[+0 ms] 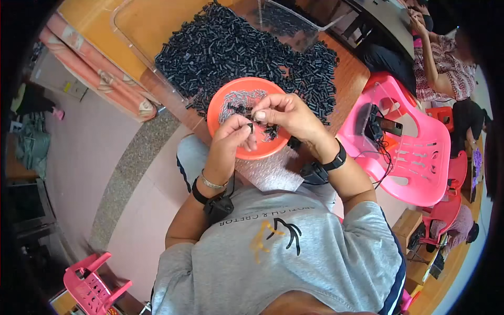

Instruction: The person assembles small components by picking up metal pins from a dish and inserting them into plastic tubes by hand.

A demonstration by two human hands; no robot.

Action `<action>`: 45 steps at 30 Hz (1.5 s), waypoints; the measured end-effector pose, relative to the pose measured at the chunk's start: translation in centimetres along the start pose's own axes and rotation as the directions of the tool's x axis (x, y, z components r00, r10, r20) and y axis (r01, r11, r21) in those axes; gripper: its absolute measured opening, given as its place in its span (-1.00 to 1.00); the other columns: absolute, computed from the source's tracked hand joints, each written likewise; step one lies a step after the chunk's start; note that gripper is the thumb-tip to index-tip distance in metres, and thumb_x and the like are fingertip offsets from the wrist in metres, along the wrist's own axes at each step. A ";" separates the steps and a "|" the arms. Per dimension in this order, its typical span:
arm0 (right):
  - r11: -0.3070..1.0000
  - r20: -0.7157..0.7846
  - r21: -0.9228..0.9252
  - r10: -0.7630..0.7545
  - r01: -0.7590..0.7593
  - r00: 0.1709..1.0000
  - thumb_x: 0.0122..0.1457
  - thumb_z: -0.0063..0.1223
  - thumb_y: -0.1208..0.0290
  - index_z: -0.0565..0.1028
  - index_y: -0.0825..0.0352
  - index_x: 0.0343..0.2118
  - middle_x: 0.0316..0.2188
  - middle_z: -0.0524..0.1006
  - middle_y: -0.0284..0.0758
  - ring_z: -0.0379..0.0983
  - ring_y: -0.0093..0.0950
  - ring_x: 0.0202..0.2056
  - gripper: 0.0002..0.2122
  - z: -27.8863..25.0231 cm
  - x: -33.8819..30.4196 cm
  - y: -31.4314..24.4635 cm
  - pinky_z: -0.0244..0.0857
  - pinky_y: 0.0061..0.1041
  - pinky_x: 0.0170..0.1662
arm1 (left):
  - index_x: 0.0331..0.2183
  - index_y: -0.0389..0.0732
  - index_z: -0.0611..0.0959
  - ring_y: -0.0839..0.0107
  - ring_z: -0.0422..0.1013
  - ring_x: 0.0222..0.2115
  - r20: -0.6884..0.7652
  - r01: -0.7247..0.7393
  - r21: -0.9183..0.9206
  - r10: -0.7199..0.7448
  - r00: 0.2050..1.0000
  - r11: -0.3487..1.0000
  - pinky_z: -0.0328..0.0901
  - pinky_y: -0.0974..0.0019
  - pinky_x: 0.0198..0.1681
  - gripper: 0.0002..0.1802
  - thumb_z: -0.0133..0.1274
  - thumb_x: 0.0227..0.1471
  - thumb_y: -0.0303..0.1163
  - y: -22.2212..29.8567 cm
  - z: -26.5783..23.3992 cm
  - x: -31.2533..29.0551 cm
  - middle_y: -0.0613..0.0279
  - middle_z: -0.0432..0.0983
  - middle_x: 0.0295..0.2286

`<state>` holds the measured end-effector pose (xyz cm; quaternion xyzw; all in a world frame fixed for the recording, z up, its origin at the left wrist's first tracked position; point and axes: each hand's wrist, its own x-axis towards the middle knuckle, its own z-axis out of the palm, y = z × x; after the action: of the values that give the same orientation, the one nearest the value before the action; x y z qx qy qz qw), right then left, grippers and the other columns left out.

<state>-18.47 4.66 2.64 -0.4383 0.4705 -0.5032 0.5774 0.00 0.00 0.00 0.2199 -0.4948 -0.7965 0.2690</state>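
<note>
Both my hands are over an orange-red plastic bowl (214, 105). Between the thumb and fingers of my left hand (231, 137) is a small black plastic piece (250, 127). Close beside it, my right hand (287, 114) is pinched at the fingertips; whatever it grips is too small to make out. Inside the bowl lie many thin silvery metal pieces (240, 98), with some black pieces (270, 131) among them. Beyond the bowl, a large heap of short black plastic pieces (226, 52) spreads over the wooden table.
A clear plastic bin (119, 26) surrounds part of the heap. On my right, a pink chair (420, 157) carries a phone (390, 126) and black cables. Another person (446, 68) sits at the far right. A second pink chair (92, 281) stands at lower left, and patterned cloth (100, 68) hangs beside the table.
</note>
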 end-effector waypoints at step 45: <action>0.150 0.222 -0.956 -0.202 0.254 0.954 -0.15 0.07 0.53 0.48 0.37 -0.49 -0.55 0.50 -0.18 0.47 -0.24 -0.45 -0.89 0.8 2.1 1.7 0.33 -0.33 -0.38 | -0.36 -0.28 0.44 0.56 0.34 -0.50 -0.170 -0.379 0.232 0.421 0.891 0.896 0.20 0.52 -0.40 -0.77 -0.12 0.12 -0.28 2.1 -2.4 -2.2 0.25 0.42 -0.49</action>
<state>-17.24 2.77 0.87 -0.7796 0.5981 -0.1608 0.0934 3.58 -0.99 1.13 0.2228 -0.5722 -0.6432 0.4574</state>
